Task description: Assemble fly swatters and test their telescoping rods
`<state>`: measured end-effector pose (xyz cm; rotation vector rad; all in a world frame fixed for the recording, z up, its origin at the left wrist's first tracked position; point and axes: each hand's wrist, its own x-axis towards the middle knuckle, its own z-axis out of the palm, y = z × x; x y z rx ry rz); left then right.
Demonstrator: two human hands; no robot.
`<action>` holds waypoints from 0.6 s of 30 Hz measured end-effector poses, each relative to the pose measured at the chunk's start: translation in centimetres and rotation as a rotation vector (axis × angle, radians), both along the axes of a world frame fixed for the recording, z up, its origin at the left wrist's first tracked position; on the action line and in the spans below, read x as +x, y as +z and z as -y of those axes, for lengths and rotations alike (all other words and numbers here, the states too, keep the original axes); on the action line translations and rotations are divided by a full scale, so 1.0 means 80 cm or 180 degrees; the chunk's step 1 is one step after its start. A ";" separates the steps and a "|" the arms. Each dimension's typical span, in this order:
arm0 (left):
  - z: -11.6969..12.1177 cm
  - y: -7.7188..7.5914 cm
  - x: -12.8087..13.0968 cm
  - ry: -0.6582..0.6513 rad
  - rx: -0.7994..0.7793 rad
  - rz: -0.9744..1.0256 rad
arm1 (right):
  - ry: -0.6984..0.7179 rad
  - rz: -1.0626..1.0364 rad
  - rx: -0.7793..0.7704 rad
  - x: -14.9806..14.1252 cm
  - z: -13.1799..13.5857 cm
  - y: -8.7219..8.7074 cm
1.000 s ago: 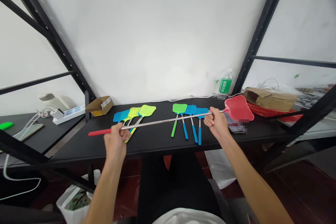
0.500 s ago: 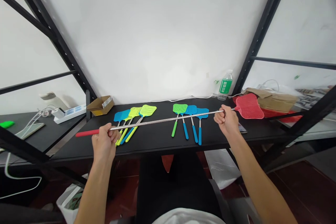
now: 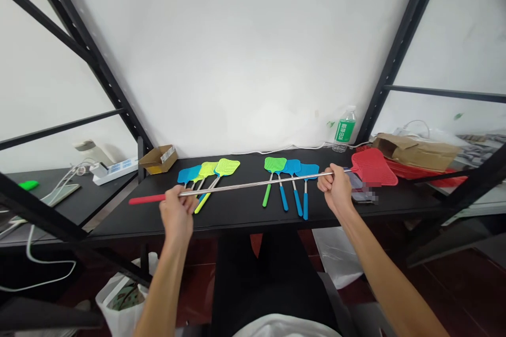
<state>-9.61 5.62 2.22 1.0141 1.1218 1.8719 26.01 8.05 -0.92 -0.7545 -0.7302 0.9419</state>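
A long red fly swatter (image 3: 373,166) with a thin metal rod is held level across the front of the black shelf. My left hand (image 3: 176,208) is closed around it where the red grip meets the rod. My right hand (image 3: 335,185) is closed around the rod's other end, just below the red mesh head. Under the rod, at left, lie several yellow-green fly swatters (image 3: 227,167) and a blue one (image 3: 188,174). Right of centre, a green fly swatter (image 3: 275,164) rests beside several blue fly swatters (image 3: 307,170), partly overlapping.
A small open cardboard box (image 3: 158,160) sits at the shelf's back left. At the back right stands a water bottle (image 3: 345,130), with a phone (image 3: 361,189) lying nearer. A power strip (image 3: 115,170) is left of the black frame post; a brown paper package (image 3: 419,151) is at right.
My hands have come somewhat closer together, and the red fly swatter looks a little shorter from end to end. The phone shows more. The view has shifted slightly.
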 end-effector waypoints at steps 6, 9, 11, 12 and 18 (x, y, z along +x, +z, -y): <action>0.005 -0.021 0.061 -0.0516 0.0077 0.0366 | 0.0083 -0.0022 -0.0059 -0.030 0.008 -0.003; 0.009 -0.031 0.073 -0.0691 0.0062 0.0353 | 0.0316 0.0005 -0.0082 -0.047 0.014 -0.006; 0.013 -0.039 0.083 -0.0814 0.0040 0.0283 | 0.0499 0.0095 -0.0070 -0.063 0.019 -0.010; 0.016 -0.042 0.089 -0.0906 0.0015 0.0231 | 0.0588 0.0167 -0.0078 -0.072 0.022 -0.013; 0.035 -0.058 0.130 -0.1495 -0.0129 -0.0060 | 0.1264 0.0616 -0.0181 -0.125 0.044 -0.033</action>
